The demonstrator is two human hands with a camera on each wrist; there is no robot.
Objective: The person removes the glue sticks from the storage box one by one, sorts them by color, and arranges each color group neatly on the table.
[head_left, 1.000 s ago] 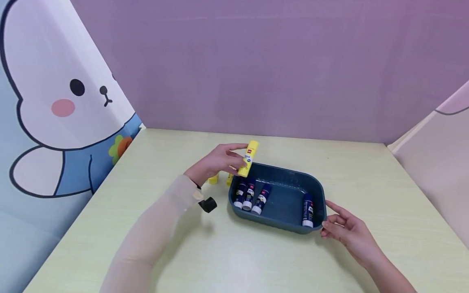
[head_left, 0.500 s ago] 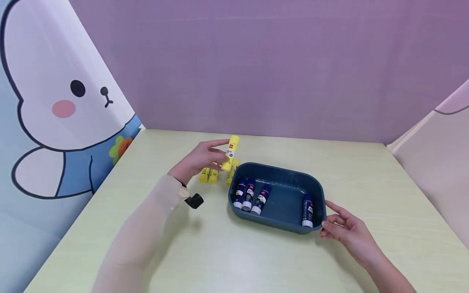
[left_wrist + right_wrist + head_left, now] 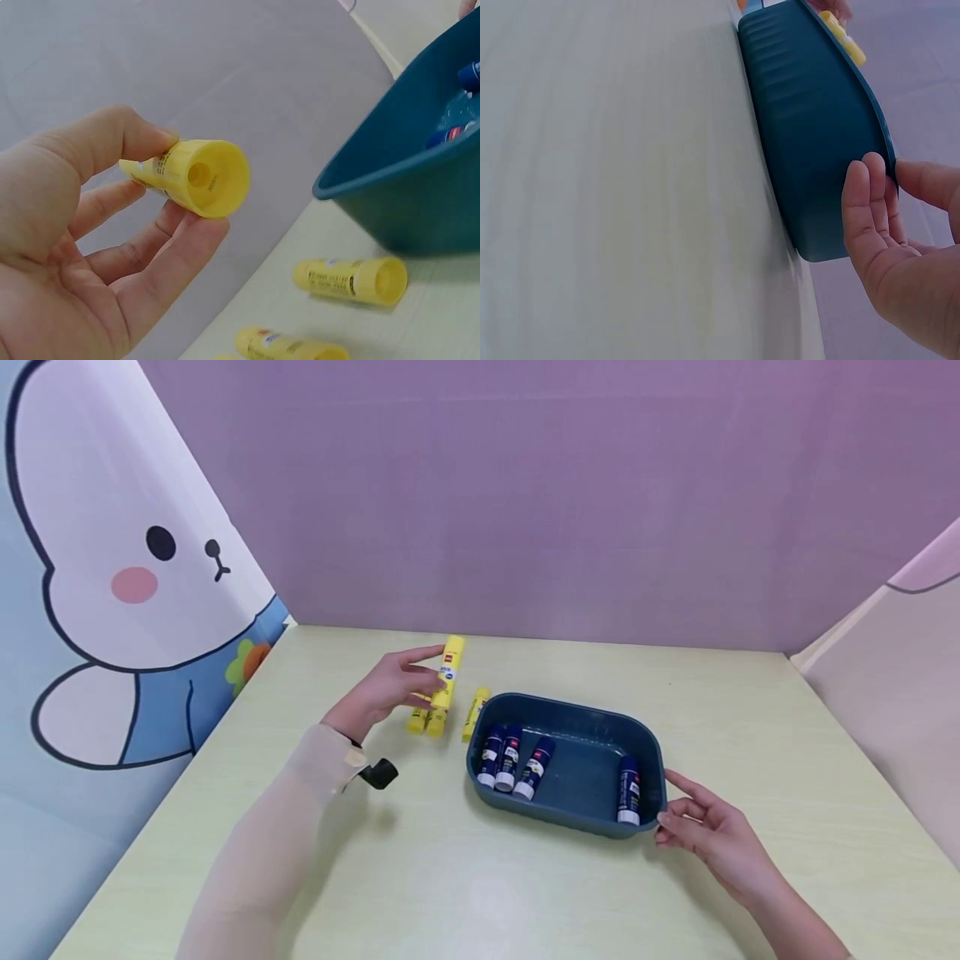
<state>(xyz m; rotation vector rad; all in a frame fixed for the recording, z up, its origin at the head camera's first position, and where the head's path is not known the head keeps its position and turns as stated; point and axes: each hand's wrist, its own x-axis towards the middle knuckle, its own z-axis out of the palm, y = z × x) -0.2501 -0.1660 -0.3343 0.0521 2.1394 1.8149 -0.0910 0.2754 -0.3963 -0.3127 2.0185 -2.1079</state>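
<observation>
My left hand (image 3: 386, 689) pinches a yellow glue stick (image 3: 448, 672) between thumb and fingers, tilted above the table. In the left wrist view, the same stick (image 3: 206, 178) shows its hollow round end. Below the hand lie two yellow sticks (image 3: 437, 722), side by side. Another yellow stick (image 3: 476, 714) lies against the left end of the dark teal box (image 3: 585, 714). At the box's near right corner my right hand (image 3: 720, 843) grips the wall from outside; the right wrist view shows its fingers (image 3: 857, 195) on the outer wall.
Inside the box, three blue glue sticks (image 3: 507, 760) with white ends lie at the left, one blue stick (image 3: 629, 789) at the right. A purple backdrop (image 3: 525, 510) rises behind the table; a cartoon-printed panel (image 3: 90, 610) borders it on the left.
My left hand has moved left with the yellow stick, from over the box's left rim to above the two paired yellow sticks. My right hand and the box have stayed nearly still.
</observation>
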